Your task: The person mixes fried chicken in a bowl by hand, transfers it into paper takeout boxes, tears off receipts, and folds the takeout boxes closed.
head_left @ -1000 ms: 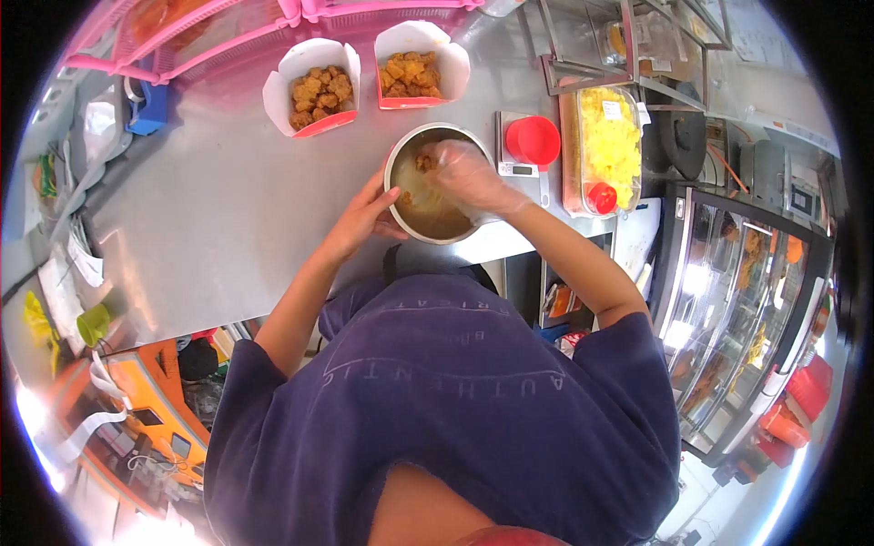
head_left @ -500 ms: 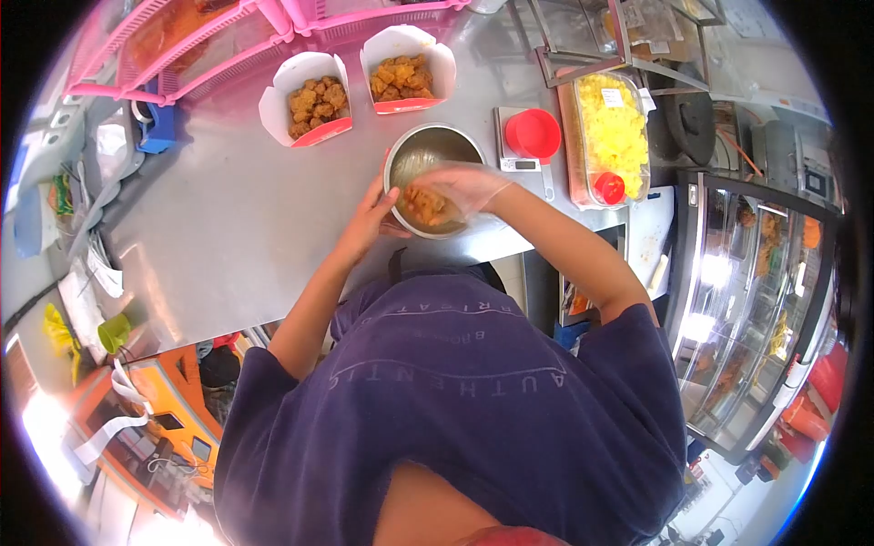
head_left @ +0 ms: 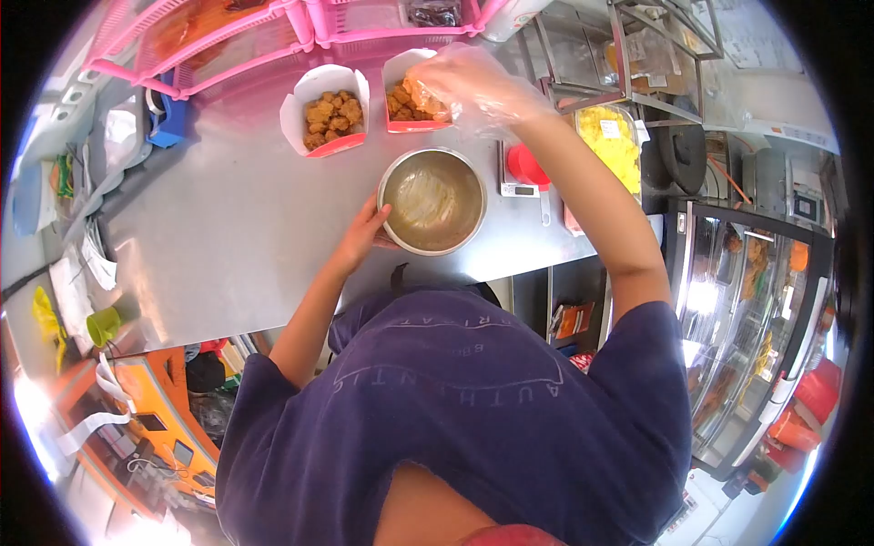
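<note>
Left: a red-and-white takeout carton (head_left: 292, 127) of browned fried pieces (head_left: 333, 119) stands beyond your left hand (head_left: 363, 234), well apart from it. That bare hand grasps the steel bowl (head_left: 431, 202) by its left side, just to the right of your palm; the bowl rests on the table (head_left: 209, 237), smeared inside. Beyond it, under your gloved right hand (head_left: 469, 84), sits a second carton (head_left: 416, 127), also with fried pieces. The right hand reaches over its opening; cannot tell whether the fingers grip pieces or are loose. To that hand's right, nearer you: red cup (head_left: 525, 165) on a digital scale (head_left: 520, 190), then yellow food (head_left: 612, 150), partly behind your right forearm (head_left: 583, 173).

Step, by my reading: adding pieces to the second carton. It calls for fingers opening low over it, left hand steadying the bowl.
</note>
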Demonstrator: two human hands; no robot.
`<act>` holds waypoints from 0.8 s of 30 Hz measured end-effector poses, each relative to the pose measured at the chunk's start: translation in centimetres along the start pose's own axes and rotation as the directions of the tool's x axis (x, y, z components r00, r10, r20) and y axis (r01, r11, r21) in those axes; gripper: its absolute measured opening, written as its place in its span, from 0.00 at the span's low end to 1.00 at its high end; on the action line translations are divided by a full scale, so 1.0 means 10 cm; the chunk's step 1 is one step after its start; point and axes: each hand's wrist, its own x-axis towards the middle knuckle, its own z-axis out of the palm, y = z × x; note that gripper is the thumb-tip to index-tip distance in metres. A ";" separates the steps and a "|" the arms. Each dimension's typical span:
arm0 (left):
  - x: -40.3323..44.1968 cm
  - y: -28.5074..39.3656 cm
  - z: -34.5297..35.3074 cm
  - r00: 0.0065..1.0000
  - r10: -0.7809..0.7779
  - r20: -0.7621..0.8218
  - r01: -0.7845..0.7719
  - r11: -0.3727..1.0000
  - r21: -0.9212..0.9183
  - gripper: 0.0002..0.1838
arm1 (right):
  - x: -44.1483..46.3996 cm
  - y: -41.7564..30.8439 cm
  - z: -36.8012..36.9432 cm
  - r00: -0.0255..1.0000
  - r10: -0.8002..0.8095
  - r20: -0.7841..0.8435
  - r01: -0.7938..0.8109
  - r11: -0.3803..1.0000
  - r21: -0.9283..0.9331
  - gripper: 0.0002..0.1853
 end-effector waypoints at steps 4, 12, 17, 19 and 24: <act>-0.06 0.02 -0.05 1.000 0.027 -0.014 -0.028 0.999 -0.017 0.33 | 0.34 0.09 0.28 0.771 0.485 0.412 -0.576 0.807 0.128 0.12; -0.09 0.01 -0.13 0.994 0.107 0.002 -0.107 0.994 0.038 0.33 | 0.42 0.03 0.17 0.852 0.293 0.434 -0.326 0.945 0.003 0.12; -0.09 0.00 -0.06 0.992 0.128 0.003 -0.128 0.992 0.021 0.34 | 0.33 0.01 -0.16 0.927 -0.088 0.366 0.126 0.989 -0.082 0.13; -0.03 -0.07 -0.03 0.990 0.139 0.018 -0.138 0.989 -0.052 0.34 | 0.29 0.03 -0.14 0.932 -0.042 0.359 0.073 0.995 -0.075 0.14; 0.02 -0.11 0.01 0.989 0.149 0.019 -0.148 0.988 -0.050 0.33 | 0.08 -0.31 -0.63 0.847 0.382 0.369 -0.528 0.679 0.510 0.19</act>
